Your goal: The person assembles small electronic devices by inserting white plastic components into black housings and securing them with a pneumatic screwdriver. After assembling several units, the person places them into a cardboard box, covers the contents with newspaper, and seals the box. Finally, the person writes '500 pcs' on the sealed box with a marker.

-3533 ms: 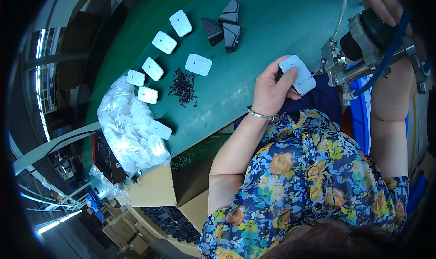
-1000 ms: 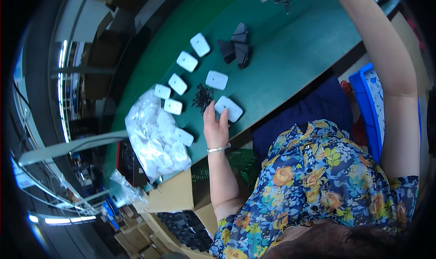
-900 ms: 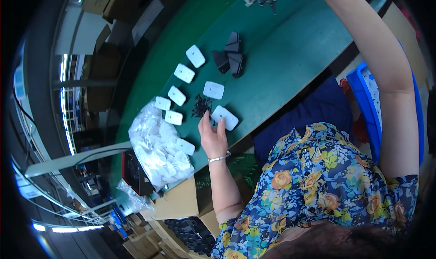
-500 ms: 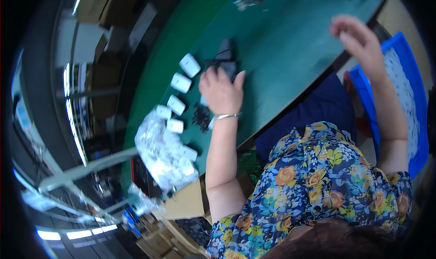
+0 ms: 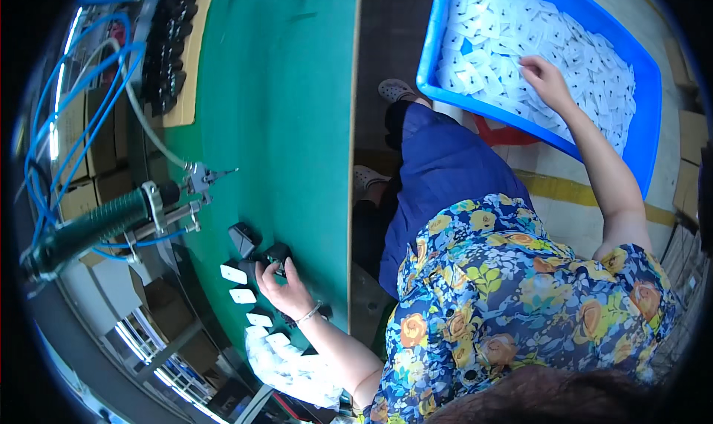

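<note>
My left hand (image 5: 287, 290) is low on the green table, its thumb and fingers bent around a small black part (image 5: 278, 254); the exact grip is hard to make out. Just beyond it lies a black angular block (image 5: 243, 239). Several white rounded cases (image 5: 233, 274) stand in a row to the left of this hand. Far off to the right, my right hand (image 5: 548, 83) hangs over a blue bin (image 5: 648, 119) full of small white pieces with dark marks (image 5: 483, 71). Its fingers are bent together at the pieces, and whatever they pinch is hidden.
A clear plastic bag (image 5: 293, 372) lies near the left forearm. On the left, a metal fixture (image 5: 199, 180) with a pointed tip reaches over the green table (image 5: 297, 127), with blue hoses (image 5: 96, 119) behind. Dark parts (image 5: 165, 60) line a cardboard strip (image 5: 191, 67).
The view has turned towards the right. My right hand has gone from above the table edge to the white pieces in the bin. My left hand stays by the black parts.
</note>
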{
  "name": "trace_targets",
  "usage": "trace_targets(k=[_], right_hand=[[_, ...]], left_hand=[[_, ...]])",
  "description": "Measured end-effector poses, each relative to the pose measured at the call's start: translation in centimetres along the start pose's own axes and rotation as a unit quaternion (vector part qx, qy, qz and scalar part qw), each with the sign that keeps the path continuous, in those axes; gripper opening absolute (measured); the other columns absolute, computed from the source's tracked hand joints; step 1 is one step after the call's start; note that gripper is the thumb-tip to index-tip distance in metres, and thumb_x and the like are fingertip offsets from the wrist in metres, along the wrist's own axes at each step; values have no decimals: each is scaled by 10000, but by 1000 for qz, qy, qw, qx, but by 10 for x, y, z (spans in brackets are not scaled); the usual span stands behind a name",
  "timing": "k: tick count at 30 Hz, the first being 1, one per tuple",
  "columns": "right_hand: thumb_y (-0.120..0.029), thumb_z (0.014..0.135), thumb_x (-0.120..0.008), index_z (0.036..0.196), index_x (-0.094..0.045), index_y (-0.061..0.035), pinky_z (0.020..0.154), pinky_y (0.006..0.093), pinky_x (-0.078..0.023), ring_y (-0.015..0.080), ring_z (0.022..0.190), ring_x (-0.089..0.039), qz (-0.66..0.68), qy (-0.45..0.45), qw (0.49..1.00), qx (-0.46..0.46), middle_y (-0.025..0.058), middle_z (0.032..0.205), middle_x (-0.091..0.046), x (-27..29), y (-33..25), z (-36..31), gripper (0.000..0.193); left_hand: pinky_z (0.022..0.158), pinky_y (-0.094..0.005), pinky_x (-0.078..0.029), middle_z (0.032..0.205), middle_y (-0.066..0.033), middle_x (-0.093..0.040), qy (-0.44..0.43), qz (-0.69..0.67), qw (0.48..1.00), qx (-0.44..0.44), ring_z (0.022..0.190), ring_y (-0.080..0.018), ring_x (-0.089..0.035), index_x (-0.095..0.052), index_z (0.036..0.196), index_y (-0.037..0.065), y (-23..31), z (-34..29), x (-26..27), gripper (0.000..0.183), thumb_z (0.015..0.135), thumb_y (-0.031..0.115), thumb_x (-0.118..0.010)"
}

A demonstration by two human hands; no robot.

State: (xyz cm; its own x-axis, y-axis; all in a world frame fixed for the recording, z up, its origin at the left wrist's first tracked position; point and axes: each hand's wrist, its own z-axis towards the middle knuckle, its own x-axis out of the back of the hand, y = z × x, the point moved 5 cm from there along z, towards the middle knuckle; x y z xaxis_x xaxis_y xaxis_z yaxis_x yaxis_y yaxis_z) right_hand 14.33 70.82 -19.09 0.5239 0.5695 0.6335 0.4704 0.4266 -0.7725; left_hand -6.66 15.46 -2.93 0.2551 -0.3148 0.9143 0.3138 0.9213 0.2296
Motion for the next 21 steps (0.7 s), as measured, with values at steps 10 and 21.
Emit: trace_targets(k=[10, 21], right_hand=[[-324, 753, -585, 932, -626, -63, 739, 379, -477, 292, 852, -605, -169, -166, 971, -36, 134, 905, -632, -123, -41, 48, 319], [-286, 734, -613, 872, -620, -46, 750, 409, -474, 308, 856, -604, -161, -164, 970, -74, 156, 895, -630, -138, -33, 49, 278]], left_hand=[[690, -219, -450, 1000, -80, -552, -84, -323, 917, 220, 821, -113, -530, -455, 1148, 4, 10, -19, 25, 494, 706, 13, -675], [620, -300, -522, 908, -125, -569, -292, -654, 663, 218, 727, -210, -610, -404, 1197, 26, 123, -47, -18, 698, 607, 57, -776]])
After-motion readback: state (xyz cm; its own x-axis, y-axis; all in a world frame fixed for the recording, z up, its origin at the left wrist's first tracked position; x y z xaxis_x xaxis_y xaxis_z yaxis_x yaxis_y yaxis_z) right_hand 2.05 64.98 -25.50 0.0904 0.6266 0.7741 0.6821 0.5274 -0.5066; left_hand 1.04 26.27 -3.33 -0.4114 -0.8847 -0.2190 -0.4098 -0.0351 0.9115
